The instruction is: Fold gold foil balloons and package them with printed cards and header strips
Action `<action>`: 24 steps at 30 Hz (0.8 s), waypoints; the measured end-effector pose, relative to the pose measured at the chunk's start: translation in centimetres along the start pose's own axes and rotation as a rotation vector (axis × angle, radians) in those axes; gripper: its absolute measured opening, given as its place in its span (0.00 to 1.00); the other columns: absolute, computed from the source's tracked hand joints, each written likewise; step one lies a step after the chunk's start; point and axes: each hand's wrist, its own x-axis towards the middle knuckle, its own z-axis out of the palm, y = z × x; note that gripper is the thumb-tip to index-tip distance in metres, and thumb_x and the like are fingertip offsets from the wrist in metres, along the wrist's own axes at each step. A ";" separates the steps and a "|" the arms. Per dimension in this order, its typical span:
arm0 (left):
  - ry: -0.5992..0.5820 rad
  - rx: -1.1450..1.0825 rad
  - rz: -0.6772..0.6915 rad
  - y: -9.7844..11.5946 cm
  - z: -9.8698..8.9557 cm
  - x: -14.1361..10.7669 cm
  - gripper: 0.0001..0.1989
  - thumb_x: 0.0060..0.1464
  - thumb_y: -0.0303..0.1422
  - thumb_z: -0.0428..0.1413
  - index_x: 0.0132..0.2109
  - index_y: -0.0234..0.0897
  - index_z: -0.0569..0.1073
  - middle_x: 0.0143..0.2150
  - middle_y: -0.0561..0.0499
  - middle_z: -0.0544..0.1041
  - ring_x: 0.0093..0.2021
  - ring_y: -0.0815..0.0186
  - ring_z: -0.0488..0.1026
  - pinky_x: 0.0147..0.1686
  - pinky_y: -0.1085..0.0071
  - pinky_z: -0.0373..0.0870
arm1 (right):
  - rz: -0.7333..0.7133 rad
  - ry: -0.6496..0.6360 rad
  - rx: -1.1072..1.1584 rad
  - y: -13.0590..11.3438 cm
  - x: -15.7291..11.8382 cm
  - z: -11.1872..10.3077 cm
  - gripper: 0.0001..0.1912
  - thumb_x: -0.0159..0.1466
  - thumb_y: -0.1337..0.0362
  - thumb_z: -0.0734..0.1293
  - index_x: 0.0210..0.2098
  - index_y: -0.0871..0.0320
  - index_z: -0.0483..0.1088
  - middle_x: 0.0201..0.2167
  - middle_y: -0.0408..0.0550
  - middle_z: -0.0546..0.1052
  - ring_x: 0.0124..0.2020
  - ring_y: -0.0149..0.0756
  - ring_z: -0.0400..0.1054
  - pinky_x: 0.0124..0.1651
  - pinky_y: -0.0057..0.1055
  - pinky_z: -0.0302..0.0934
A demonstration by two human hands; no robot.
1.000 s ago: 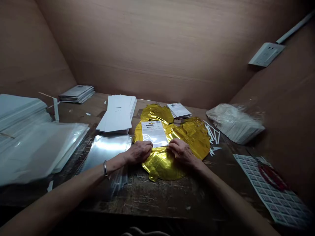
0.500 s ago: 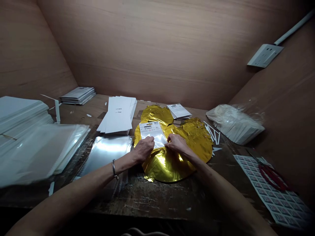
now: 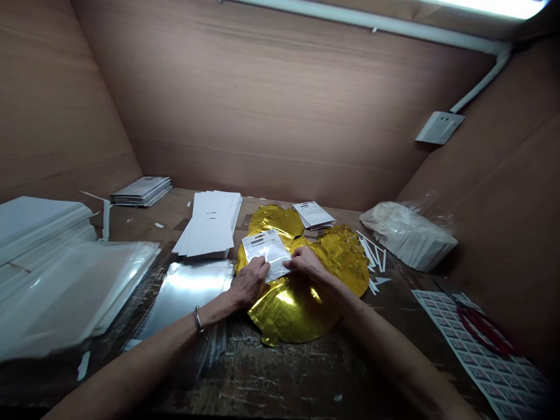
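Note:
A small white printed card packet in clear film (image 3: 273,248) lies slightly tilted over gold foil pieces (image 3: 297,309). The fingers of my left hand (image 3: 252,280) are closed on its lower left edge. With thumb and fingers pinched, my right hand (image 3: 306,262) grips its lower right corner. More gold foil spreads behind and to the right of the packet. A fanned stack of white cards (image 3: 212,221) and a pile of clear plastic sleeves (image 3: 192,286) are left of the foil.
Printed packets (image 3: 313,214) lie behind the foil. White strips (image 3: 374,254), a bagged white stack (image 3: 409,236), a sticker sheet (image 3: 468,344) and red-handled scissors (image 3: 481,332) are at right. Large plastic bags (image 3: 79,291) and a packet stack (image 3: 142,191) are at left.
The view has tilted up, so the table appears lower and a lamp shows at the top. The packet has turned slightly counterclockwise, with both hands still on it.

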 end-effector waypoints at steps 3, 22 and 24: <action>0.001 0.015 -0.028 -0.5 0.0 -0.1 0.08 0.50 0.22 0.42 0.32 0.34 0.64 0.35 0.47 0.64 0.36 0.64 0.60 0.35 0.69 0.61 | -0.049 0.109 0.175 0.0 1.1 -0.7 0.08 0.43 0.63 0.67 0.18 0.60 0.64 0.15 0.40 0.67 0.18 0.26 0.61 0.19 0.21 0.51; 0.085 -0.041 0.003 -0.7 0.4 -0.5 0.11 0.43 0.18 0.41 0.25 0.35 0.63 0.28 0.48 0.64 0.30 0.65 0.60 0.29 0.70 0.58 | 0.200 0.533 -0.248 6.0 13.9 -12.1 0.17 0.52 0.61 0.63 0.37 0.66 0.68 0.43 0.64 0.65 0.48 0.51 0.55 0.46 0.46 0.48; 0.084 -0.044 -0.004 -0.7 0.5 -0.5 0.10 0.44 0.18 0.41 0.25 0.35 0.63 0.28 0.49 0.64 0.30 0.65 0.60 0.29 0.69 0.58 | 0.058 0.526 -0.414 4.9 14.0 -11.6 0.21 0.55 0.54 0.58 0.44 0.61 0.64 0.47 0.60 0.61 0.51 0.50 0.50 0.49 0.49 0.43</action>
